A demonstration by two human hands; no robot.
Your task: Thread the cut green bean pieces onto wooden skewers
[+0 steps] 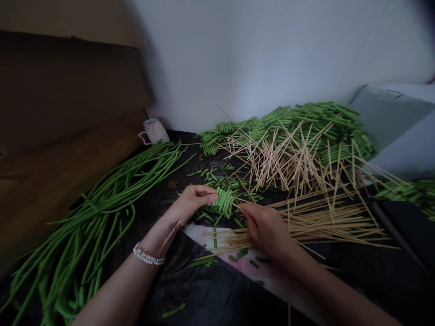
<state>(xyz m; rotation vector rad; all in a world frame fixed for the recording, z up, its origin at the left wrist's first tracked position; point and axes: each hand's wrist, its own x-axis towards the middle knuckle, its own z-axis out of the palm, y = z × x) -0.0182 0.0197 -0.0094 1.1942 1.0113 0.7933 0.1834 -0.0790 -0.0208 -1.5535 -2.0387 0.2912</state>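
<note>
Cut green bean pieces on skewers (225,202) hang side by side between my two hands. My left hand (199,199), with a pearl bracelet on its wrist, pinches the left end of the row. On the right, my right hand (265,226) is closed round the thin wooden skewer ends; the fingertips are partly hidden. Below and behind the held row lie loose cut bean pieces (207,174). Bare skewers (329,226) lie in a bundle beneath and beside my right hand.
Long whole beans (91,226) spread over the left side. Finished-looking skewered beans (326,122) pile up at the back, their sticks (288,158) pointing forward. A white mug (156,131) stands at the back left, near cardboard (68,81). A pale box (397,117) is at right.
</note>
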